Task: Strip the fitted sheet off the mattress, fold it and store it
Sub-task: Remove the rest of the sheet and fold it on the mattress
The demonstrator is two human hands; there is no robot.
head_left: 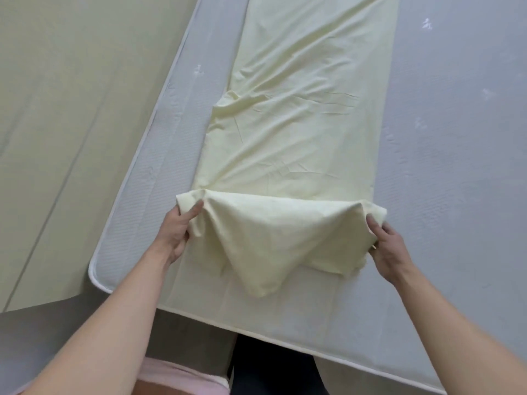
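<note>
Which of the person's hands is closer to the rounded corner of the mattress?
Left. The left hand holds the sheet just up and inward from the mattress corner; the right hand holds the sheet's other side, much farther across the bed.

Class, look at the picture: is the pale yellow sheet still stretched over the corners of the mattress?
No: the sheet lies as a folded strip on the bare grey mattress, with both hands lifting its near end.

Bare grey mattress (445,143) — pale yellow fitted sheet (299,109) in a long folded strip on top.
</note>
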